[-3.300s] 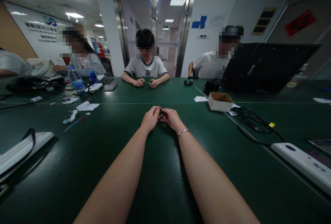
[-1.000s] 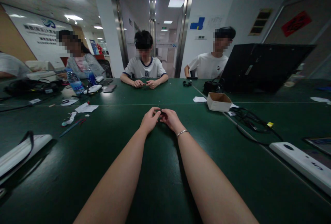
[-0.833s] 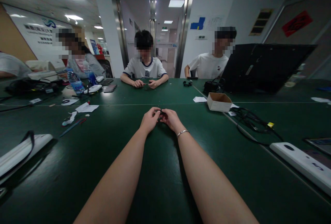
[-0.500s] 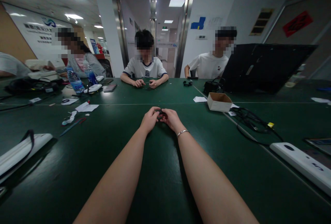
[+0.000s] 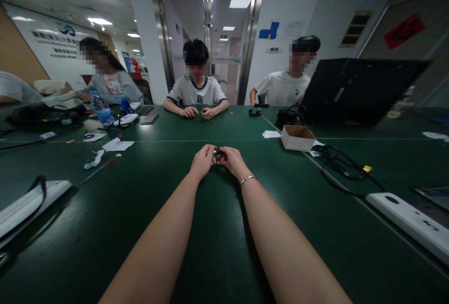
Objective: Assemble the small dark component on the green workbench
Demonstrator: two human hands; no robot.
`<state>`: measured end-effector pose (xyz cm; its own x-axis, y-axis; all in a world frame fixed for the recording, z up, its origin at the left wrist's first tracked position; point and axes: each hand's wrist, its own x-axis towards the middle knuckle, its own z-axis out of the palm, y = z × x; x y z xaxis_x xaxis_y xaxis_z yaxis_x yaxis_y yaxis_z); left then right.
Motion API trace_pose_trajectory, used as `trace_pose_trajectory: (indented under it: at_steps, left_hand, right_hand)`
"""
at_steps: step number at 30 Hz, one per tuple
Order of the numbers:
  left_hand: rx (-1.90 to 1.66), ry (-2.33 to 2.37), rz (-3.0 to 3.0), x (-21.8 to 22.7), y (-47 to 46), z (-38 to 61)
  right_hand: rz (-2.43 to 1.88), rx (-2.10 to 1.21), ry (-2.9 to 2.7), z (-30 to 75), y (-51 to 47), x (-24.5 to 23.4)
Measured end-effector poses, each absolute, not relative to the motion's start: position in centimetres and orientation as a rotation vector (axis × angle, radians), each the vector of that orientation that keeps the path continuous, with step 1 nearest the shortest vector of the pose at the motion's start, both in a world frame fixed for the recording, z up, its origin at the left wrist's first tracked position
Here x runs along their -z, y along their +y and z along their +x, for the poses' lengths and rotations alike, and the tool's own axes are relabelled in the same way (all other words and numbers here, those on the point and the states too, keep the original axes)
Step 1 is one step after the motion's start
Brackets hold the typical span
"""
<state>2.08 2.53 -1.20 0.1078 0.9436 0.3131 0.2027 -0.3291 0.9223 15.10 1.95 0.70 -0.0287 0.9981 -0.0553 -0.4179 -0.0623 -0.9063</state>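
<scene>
My left hand (image 5: pixel 202 161) and my right hand (image 5: pixel 231 160) meet at the middle of the dark green table (image 5: pixel 217 229), both arms stretched forward. Their fingers are curled and pinch a small dark object (image 5: pixel 218 153) between them; it is too small to name. A thin silver bracelet (image 5: pixel 248 180) circles my right wrist. Both hands rest on or just above the tabletop.
A small cardboard box (image 5: pixel 298 137) and black cables (image 5: pixel 342 163) lie to the right, with a white device (image 5: pixel 410 222) and an open laptop (image 5: pixel 358 91). Papers (image 5: pixel 118 145), a water bottle (image 5: pixel 101 109) and a white case (image 5: pixel 28 203) lie left. Three people sit at the far side.
My hands have stayed in the same spot, with only slight finger shifts around the small object. The person at the far left has leaned and moved a hand over papers.
</scene>
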Motion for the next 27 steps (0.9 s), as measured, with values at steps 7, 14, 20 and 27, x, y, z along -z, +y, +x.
trace_pose_trajectory:
  at_steps: [7,14,20,27]
  left_hand:
    - [-1.311,1.067,1.672,1.4,2.6,2.2]
    - [-1.438,1.139,1.802,-0.8,1.2,3.1]
    - [-1.519,1.167,1.7,-1.5,0.5,3.1]
    - [-1.361,1.315,1.677,-5.5,-2.5,-1.8]
  right_hand:
    - [-0.875,-1.486,-0.849,15.2,1.7,-1.0]
    - [-0.8,-1.709,-0.763,16.1,1.7,-1.4]
    - [-0.688,-1.766,-0.916,16.1,1.4,-1.4]
    - [-0.705,-1.759,-1.042,16.2,1.0,-1.6]
